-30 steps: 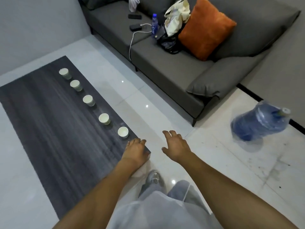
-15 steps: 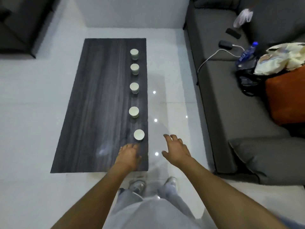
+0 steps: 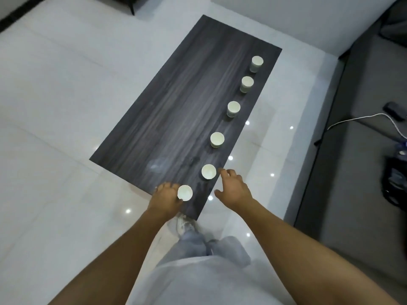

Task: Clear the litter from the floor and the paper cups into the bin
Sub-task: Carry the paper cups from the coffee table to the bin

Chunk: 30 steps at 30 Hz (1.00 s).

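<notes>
At the near end of the dark table (image 3: 167,111), the left hand (image 3: 166,198) holds one paper cup (image 3: 185,192).
Five more cups (image 3: 217,139) line the right edge; the right hand (image 3: 234,188) hovers spread beside the nearest cup (image 3: 208,171). Light, crushable, I'd judge: take the wall gently.

A glossy white tiled floor (image 3: 55,102) fills most of the scene, with faint grout lines and small bright dots of reflected ceiling light scattered near the middle and right. On it stands a long rectangular low table with a dark grey wood-grain top (image 3: 176,102), running from near centre toward the far right. Along the right edge sits a dark grey fabric sofa (image 3: 352,194), and on its seat a white cable (image 3: 361,118) leads to a small black device (image 3: 395,110). A pale grey wall (image 3: 308,16) closes the far side, and a black skirting strip (image 3: 19,12) crosses the far left corner.
</notes>
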{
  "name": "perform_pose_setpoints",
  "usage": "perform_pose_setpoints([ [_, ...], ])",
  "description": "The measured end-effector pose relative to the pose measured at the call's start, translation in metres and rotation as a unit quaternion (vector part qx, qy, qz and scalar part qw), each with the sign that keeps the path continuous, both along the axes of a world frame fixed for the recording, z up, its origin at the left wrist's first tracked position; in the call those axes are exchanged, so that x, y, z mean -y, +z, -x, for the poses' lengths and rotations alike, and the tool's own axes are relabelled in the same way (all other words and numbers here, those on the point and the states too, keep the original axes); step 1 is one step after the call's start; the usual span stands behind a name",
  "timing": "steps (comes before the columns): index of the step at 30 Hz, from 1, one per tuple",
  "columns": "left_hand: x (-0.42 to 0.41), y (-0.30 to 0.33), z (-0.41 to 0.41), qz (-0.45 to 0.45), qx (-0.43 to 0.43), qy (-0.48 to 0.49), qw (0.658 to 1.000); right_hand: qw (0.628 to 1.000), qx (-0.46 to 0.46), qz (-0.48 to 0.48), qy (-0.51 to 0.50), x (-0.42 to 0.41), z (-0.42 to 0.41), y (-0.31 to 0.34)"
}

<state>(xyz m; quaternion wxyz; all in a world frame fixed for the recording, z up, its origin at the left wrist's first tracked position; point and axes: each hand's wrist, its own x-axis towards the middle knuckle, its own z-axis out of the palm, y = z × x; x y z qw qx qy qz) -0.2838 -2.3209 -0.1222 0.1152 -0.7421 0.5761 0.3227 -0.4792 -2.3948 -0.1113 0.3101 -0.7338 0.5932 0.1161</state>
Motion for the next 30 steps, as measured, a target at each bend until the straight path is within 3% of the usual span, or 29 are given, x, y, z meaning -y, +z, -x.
perform_pose_setpoints([
  [11, 0.028, -0.084, 0.014, -0.039, -0.034, 0.062, 0.997, 0.996, -0.037, -0.050, 0.061, 0.051, -0.019, -0.092],
  [22, 0.039, -0.209, 0.036, -0.048, -0.007, 0.144, 0.988, 0.967, -0.079, -0.019, 0.243, 0.096, -0.046, -0.220],
  [30, 0.016, -0.241, 0.058, -0.015, 0.024, 0.200, 0.979, 0.951, -0.063, -0.057, 0.297, 0.092, -0.037, -0.245],
])
